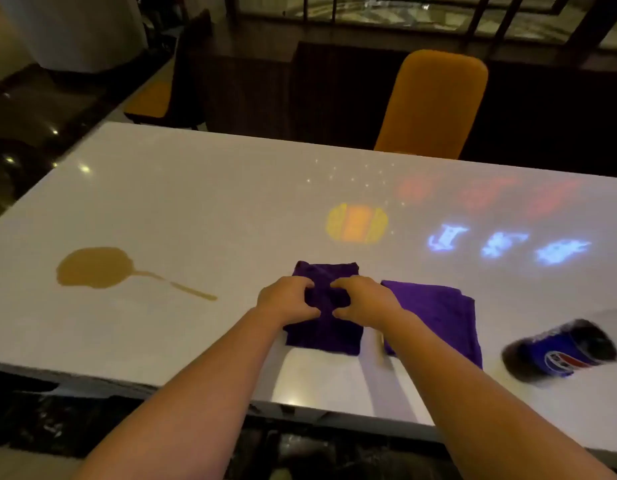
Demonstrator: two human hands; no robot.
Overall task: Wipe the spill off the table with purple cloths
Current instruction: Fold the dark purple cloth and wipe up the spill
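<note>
A brown spill (94, 267) lies on the white table (196, 202) at the left, with a thin trail running right from it. Two folded purple cloths sit near the front edge. My left hand (286, 299) and my right hand (360, 301) both pinch the middle of the left purple cloth (324, 336), fingers curled into its fabric. The right purple cloth (438, 313) lies flat just beside my right forearm, untouched. The spill is about a forearm's length left of my hands.
A tipped-over blue soda can (563, 351) lies on the table at the right. An orange chair (432, 105) stands behind the far edge; another chair (168, 88) is at the back left. Coloured light reflections show on the tabletop.
</note>
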